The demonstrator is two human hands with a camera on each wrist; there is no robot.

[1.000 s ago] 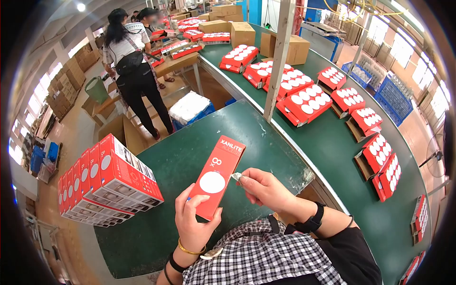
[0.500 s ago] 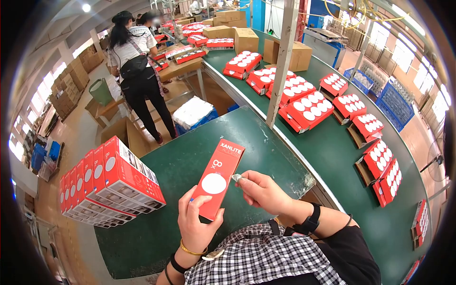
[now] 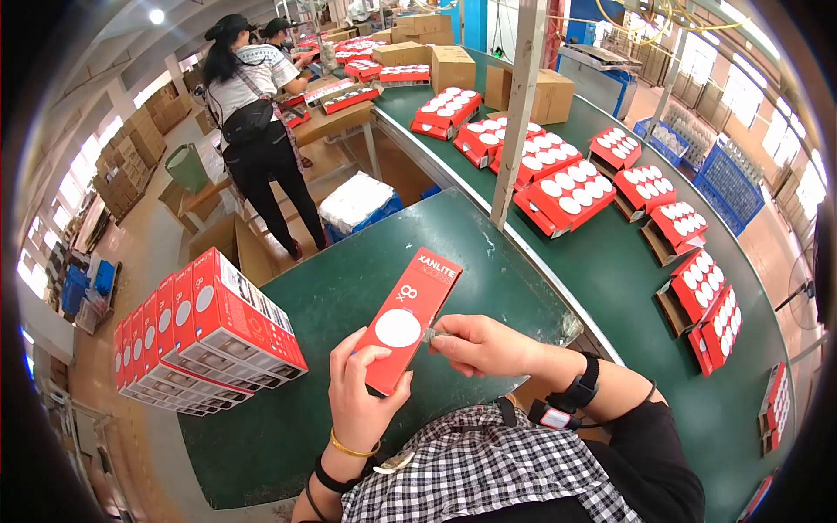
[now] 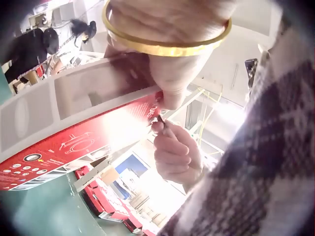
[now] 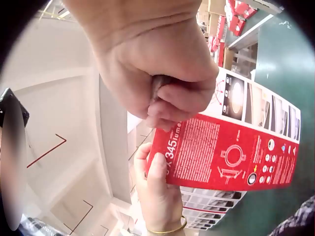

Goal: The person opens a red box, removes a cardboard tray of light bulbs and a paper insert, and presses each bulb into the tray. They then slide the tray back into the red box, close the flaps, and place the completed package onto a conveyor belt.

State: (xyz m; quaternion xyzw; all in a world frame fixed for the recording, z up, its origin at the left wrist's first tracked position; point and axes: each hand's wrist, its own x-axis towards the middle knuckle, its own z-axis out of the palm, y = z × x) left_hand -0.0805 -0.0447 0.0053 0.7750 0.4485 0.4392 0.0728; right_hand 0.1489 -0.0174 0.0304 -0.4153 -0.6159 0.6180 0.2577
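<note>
My left hand [image 3: 363,388] grips the lower end of a red carton [image 3: 410,318] printed with a white disc and "8x", tilted over the green table [image 3: 288,471]. A small greyish piece [image 3: 429,336] is pinched between the thumb and fingers of my right hand [image 3: 484,344], right at the carton's right edge. In the left wrist view this piece ends in a dark, thin tip by the carton's corner; I cannot tell what it is. The right wrist view shows the carton's printed red side, close under my curled right fingers.
A row of matching red cartons [image 3: 205,322] stands at the table's left. Across a metal rail, a green conveyor [image 3: 593,288] carries open red trays with white discs [image 3: 565,196]. A post [image 3: 520,113] rises at the table's far corner. Other people [image 3: 253,113] stand beyond.
The carton has shifted slightly right and tilted further, and my right hand has stayed at its edge with the greyish piece. The standing person has turned a little to the right.
</note>
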